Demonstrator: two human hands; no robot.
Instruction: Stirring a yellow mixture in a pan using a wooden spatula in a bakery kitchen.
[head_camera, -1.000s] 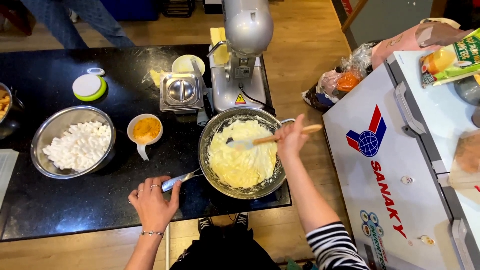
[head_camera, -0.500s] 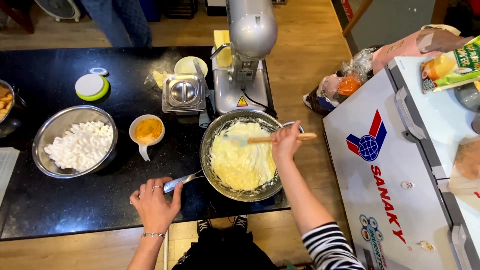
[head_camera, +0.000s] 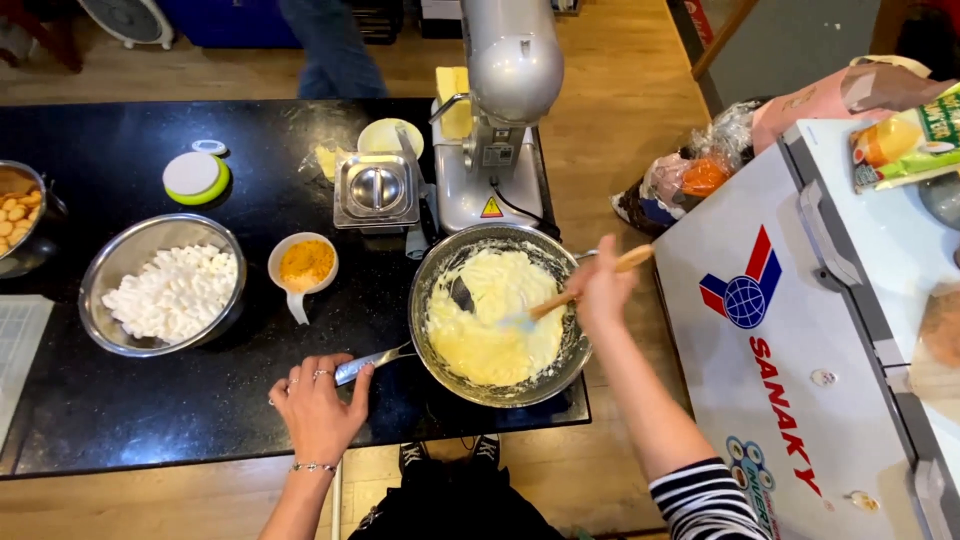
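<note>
A steel pan (head_camera: 430, 275) full of pale yellow creamy mixture (head_camera: 492, 320) sits near the front right of a black counter (head_camera: 150, 420). My left hand (head_camera: 318, 405) grips the end of the pan's handle (head_camera: 375, 360). My right hand (head_camera: 600, 290) is shut on a wooden-handled spatula (head_camera: 560, 298), whose blade is sunk in the mixture near the pan's middle.
A grey stand mixer (head_camera: 495, 110) stands behind the pan. A steel bowl of white chunks (head_camera: 165, 290), a small cup of orange powder (head_camera: 305, 265), a steel lidded container (head_camera: 375, 190) and a green-rimmed lid (head_camera: 195, 177) lie left. A white chest freezer (head_camera: 800, 350) is right. A person's legs (head_camera: 330, 50) stand beyond the counter.
The spatula blade has swept from the pan's upper left down toward its middle. The person beyond the counter has walked to the right.
</note>
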